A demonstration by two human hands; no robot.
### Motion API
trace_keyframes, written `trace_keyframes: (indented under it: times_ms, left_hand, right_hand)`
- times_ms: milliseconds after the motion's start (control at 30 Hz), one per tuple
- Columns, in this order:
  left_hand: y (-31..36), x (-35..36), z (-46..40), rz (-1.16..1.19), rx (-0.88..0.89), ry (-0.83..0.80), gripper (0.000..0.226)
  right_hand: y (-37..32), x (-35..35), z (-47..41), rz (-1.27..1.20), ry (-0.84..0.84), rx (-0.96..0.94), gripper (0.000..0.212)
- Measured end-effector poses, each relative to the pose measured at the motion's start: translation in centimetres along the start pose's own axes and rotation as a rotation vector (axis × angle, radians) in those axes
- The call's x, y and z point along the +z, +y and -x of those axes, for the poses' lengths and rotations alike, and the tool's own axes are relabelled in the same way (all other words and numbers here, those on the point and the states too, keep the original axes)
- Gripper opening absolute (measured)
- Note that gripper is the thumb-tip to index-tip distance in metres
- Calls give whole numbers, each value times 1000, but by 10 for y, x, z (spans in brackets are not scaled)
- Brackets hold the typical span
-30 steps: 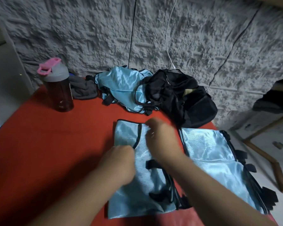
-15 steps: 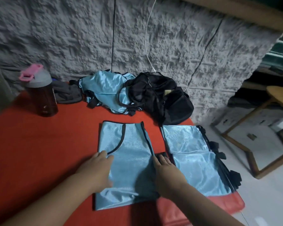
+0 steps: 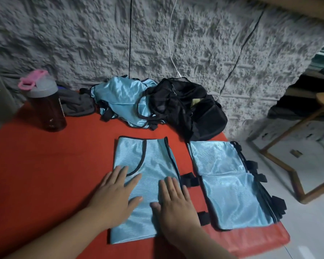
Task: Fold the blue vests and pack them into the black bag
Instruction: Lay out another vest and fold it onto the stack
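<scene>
A light blue vest with black trim (image 3: 153, 165) lies folded lengthwise on the red table. My left hand (image 3: 116, 195) lies flat on its left half, fingers straight. On its right half my right hand (image 3: 174, 200) presses down flat too. A stack of folded blue vests (image 3: 230, 186) sits to the right, black straps sticking out. Unfolded blue vests (image 3: 123, 98) are heaped at the back by the wall. The black bag (image 3: 187, 107) slumps open beside that heap.
A dark bottle with a grey lid and pink cap (image 3: 45, 105) stands at the back left, next to a grey cloth (image 3: 77, 105). The red table (image 3: 45, 174) ends just right of the folded stack. A wooden frame (image 3: 292, 165) stands on the floor beyond.
Both hands were curled on the vest's upper part a second ago, folding it over. They have since slid toward me and now lie flat on the folded vest.
</scene>
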State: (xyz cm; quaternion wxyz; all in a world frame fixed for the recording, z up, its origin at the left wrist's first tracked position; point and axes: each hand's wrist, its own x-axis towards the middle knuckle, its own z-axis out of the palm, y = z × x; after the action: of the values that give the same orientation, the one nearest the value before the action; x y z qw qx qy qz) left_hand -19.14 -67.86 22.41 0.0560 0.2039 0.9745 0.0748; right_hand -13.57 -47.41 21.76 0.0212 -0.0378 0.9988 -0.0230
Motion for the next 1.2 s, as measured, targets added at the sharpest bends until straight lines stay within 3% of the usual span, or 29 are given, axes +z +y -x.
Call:
trace_keyframes:
  times_ms: [200,333,400,533,733,933,1100,1200]
  left_hand:
    - [-6,5,-2,-108,-3,-65,70]
    - [-7,-8,-8,-74,-5,-59,78]
    - [-5,-10,-14,-91,8,7,79]
    - [1,1,-22,-66,-1,-17,67]
    - [2,14,-22,-38,1,1,70]
    - [5,3,-28,13,-29,-4,77]
    - [-1,-22,-55,80,-61,148,84]
    - [4,-22,-75,105,-62,112,95]
  right_hand:
    - [2,-7,0,-79,-59,8,86]
    - [-8,-29,-37,-46,126,-22,62]
    - [-10,-39,-68,-142,179,-100,60]
    - [-2,-41,-117,-187,49,-130,66]
    - [25,-7,-123,-174,-70,35,66]
    - [21,-11,-126,-185,-108,78,66]
    - [14,-22,-135,-172,21,41,65]
    - [15,-13,-138,-227,-39,42,67]
